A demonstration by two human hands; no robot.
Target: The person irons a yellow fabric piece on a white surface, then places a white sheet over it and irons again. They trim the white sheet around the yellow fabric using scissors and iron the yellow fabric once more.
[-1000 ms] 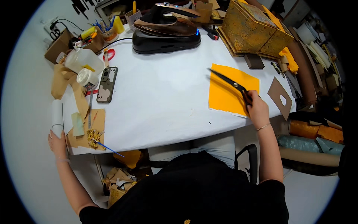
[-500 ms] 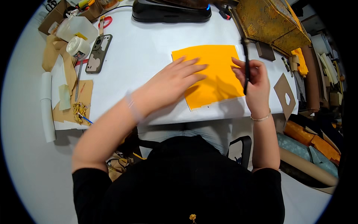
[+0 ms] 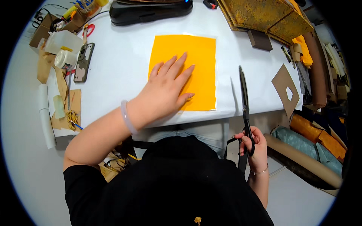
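Note:
A flat yellow-orange rectangular sheet (image 3: pixel 200 52) with a thin pale border lies on the white table near its front edge. My left hand (image 3: pixel 167 84) rests on it palm down, fingers spread, covering its lower left part. To the right, just past the table's front edge, my right hand (image 3: pixel 254 143) grips a pair of long black scissors (image 3: pixel 245 94) by the handles. The blades point away from me above the tabletop, apart from the sheet, and look closed together.
A phone (image 3: pixel 84 62), a white jar (image 3: pixel 65 59) and a clear jug (image 3: pixel 66 40) stand on the left. A black case-like device (image 3: pixel 151 13) is at the back. On the right are a dark block (image 3: pixel 260 40), a patterned box (image 3: pixel 264 17) and a brown template (image 3: pixel 286 90) with a hole.
The sheet has shifted left, and my left hand now lies flat on it. My right hand has drawn back toward me with the scissors, whose blades now point forward.

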